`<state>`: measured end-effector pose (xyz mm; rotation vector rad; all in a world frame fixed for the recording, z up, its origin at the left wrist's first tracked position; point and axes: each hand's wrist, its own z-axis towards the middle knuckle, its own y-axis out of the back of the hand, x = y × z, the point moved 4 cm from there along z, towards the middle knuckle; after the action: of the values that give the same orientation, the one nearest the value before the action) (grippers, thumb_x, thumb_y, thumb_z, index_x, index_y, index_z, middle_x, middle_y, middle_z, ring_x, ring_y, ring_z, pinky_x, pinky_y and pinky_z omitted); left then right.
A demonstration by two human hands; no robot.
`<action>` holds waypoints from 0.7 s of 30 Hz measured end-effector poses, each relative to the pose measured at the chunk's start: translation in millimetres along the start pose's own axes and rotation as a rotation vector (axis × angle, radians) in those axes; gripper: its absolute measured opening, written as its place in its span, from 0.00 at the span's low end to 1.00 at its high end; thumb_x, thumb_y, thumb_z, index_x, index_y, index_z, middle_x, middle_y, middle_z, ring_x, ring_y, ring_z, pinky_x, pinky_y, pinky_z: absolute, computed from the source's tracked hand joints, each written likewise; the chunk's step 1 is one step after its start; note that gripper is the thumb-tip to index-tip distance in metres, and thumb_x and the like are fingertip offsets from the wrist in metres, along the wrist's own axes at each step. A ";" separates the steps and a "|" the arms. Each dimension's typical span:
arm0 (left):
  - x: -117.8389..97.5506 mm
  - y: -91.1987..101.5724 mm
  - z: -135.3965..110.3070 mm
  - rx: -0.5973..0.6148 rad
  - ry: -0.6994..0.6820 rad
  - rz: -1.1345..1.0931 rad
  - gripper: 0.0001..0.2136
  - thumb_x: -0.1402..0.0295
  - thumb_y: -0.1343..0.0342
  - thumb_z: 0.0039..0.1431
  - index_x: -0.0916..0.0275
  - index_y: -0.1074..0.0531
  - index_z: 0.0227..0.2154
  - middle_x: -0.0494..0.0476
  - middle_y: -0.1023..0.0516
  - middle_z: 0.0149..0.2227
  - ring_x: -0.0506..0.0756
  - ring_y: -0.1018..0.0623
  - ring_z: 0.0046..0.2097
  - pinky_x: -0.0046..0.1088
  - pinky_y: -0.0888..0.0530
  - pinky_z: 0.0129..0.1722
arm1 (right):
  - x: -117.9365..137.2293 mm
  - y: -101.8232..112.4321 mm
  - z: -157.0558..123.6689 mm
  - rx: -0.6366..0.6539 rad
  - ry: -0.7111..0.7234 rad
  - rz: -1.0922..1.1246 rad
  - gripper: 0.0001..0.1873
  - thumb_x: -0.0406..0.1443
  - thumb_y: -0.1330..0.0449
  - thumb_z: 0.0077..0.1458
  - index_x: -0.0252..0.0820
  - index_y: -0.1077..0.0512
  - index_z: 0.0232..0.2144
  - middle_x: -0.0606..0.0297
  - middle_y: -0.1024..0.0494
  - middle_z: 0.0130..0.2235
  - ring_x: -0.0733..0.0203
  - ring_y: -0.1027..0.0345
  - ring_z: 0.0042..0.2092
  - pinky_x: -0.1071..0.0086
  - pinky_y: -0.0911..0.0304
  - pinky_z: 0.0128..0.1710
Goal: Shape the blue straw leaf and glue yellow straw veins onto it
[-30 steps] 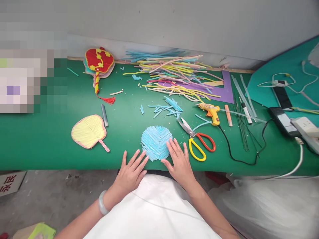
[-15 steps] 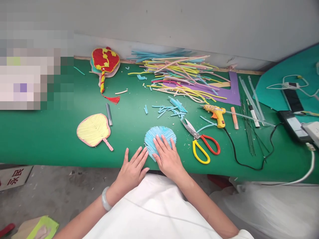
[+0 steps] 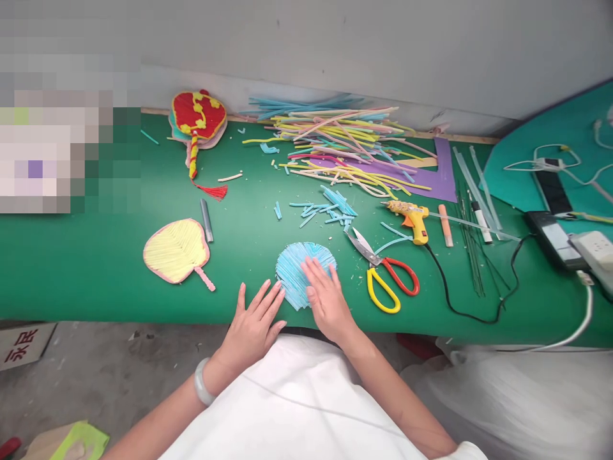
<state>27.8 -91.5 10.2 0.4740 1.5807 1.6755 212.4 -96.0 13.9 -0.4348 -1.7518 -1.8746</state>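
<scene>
A blue fan-shaped piece [image 3: 293, 273], covered in slanting strips of pipe cleaner, lies flat near the table's front edge. My right hand [image 3: 329, 305] rests on its right side with fingers stretched out. My left hand [image 3: 253, 321] lies open on the green table, fingertips at the piece's lower left edge. Just to the right are scissors [image 3: 376, 262] with one red and one yellow handle, blades apart. Short blue pipe cleaner cuttings [image 3: 338, 204] lie behind the piece. Over to the left sits a yellow fan [image 3: 176, 250] with a pink border and handle.
A heap of coloured pipe cleaners [image 3: 335, 137] lies along the wall. A yellow glue gun [image 3: 414, 220] with a black cord [image 3: 447, 294] is at the right, near a power strip [image 3: 594, 252]. A red tasselled fan [image 3: 198, 115] lies at the back left. A marker [image 3: 206, 220] lies beside the yellow fan.
My right hand has slid a little to the right over the blue piece, uncovering more of its middle. My left hand stays nearly in place. The view has shifted slightly.
</scene>
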 end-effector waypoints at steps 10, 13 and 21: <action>-4.6 6.9 3.0 -0.073 -0.037 -0.052 0.26 0.71 0.51 0.66 0.63 0.46 0.65 0.66 0.34 0.63 0.65 0.41 0.67 0.61 0.56 0.66 | -24.0 20.7 -35.7 -0.161 -0.056 -0.045 0.30 0.36 0.56 0.69 0.55 0.57 0.69 0.64 0.44 0.68 0.54 0.56 0.70 0.43 0.61 0.68; 8.7 13.5 2.9 -0.218 0.055 -0.077 0.23 0.73 0.49 0.65 0.61 0.41 0.62 0.66 0.29 0.59 0.63 0.34 0.64 0.56 0.47 0.65 | -26.7 17.4 -31.6 -0.179 -0.099 -0.051 0.28 0.38 0.54 0.68 0.52 0.51 0.68 0.60 0.41 0.67 0.52 0.50 0.68 0.46 0.54 0.66; 135.4 55.1 -32.5 -0.578 0.884 0.092 0.18 0.61 0.46 0.61 0.66 0.33 0.50 0.70 0.28 0.50 0.66 0.32 0.57 0.49 0.36 0.57 | -58.3 25.2 12.4 -0.261 -0.384 -0.042 0.35 0.53 0.43 0.58 0.38 0.38 0.60 0.47 0.28 0.51 0.46 0.32 0.50 0.51 0.37 0.52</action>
<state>-96.8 -10.0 26.3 -0.5805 1.5085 2.4751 272.5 -74.8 2.6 -0.9145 -1.7604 -2.1700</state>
